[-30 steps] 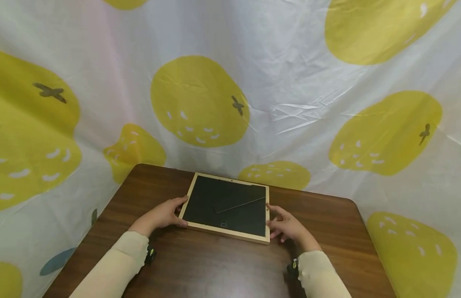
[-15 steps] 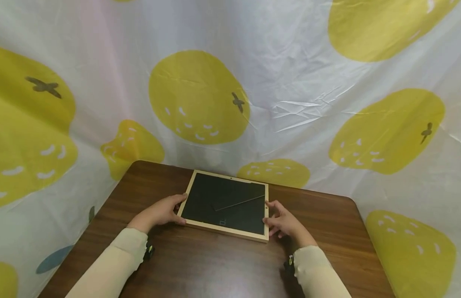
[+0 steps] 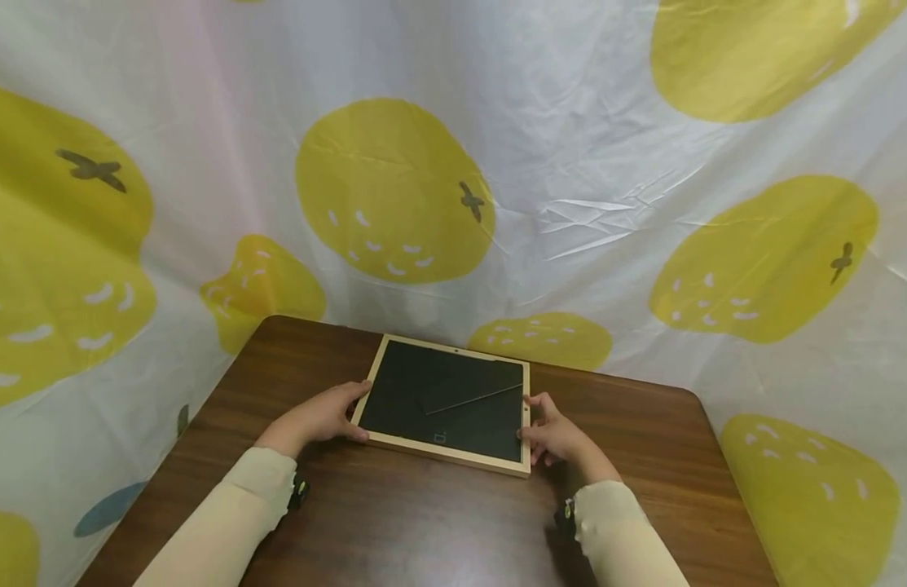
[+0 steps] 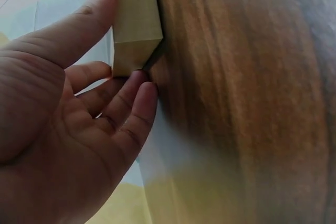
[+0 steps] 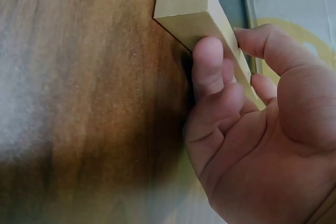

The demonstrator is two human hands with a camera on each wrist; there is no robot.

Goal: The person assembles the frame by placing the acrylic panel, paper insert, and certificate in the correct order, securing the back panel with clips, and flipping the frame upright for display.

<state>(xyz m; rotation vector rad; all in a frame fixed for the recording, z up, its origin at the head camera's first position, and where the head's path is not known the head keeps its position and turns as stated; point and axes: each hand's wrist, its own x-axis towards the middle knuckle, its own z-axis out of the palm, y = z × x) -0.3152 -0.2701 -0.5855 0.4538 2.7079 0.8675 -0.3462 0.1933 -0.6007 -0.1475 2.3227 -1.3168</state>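
A small blackboard [image 3: 438, 391] in a pale wooden frame lies near the back edge of the table. A thin slanting line crosses its dark face, and a small faint mark shows near the front. My left hand [image 3: 317, 420] holds the left end by its front corner; in the left wrist view the thumb lies along the wooden frame [image 4: 137, 11] and the fingers are at its end. On the opposite side my right hand [image 3: 563, 436] grips the frame, thumb over the top rim and fingers bent against the side, as the right wrist view shows.
The brown wooden table [image 3: 424, 522] has rounded back corners. Right behind it hangs a white curtain [image 3: 570, 163] printed with large yellow fruit, which also closes off both sides. Each wrist wears a small dark device below a cream sleeve [image 3: 226, 514].
My right thumb has moved from the frame's side up onto its top rim. The left hand keeps its place at the left end, and the blackboard looks unmoved; the head view shifted slightly.
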